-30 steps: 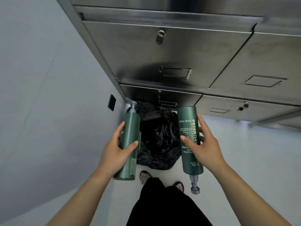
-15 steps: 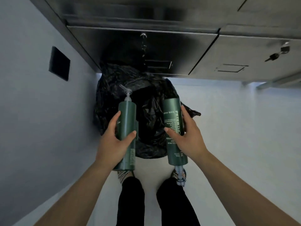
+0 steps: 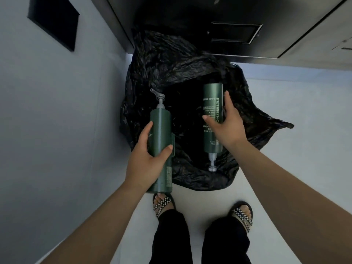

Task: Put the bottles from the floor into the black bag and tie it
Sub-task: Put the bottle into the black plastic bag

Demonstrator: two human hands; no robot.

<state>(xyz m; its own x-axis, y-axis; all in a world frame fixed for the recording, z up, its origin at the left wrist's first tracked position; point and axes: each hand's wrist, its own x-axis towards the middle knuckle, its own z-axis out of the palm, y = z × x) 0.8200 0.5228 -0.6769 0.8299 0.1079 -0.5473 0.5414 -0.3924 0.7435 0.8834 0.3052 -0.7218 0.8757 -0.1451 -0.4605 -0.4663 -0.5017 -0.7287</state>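
The pale floor point(image 3: 295, 119) carries the crumpled black bag point(image 3: 171, 60), which sits open against the foot of the metal cabinet point(image 3: 285, 25). My feet, in checkered sandals point(image 3: 242, 216), stand just beside its near edge.

The scene is dim and cool-toned, with soft, even light and no hard shadows. The metal cabinet point(image 3: 247, 25) along the top of the frame sinks into deep shade, and the open mouth of the black bag point(image 3: 190, 73) in the centre reads as near-featureless black; only faint sheen marks its creases. The pale floor point(image 3: 304, 111) at right is brightest. Wide-angle bending splays the edges, and fine detail is slightly soft throughout.
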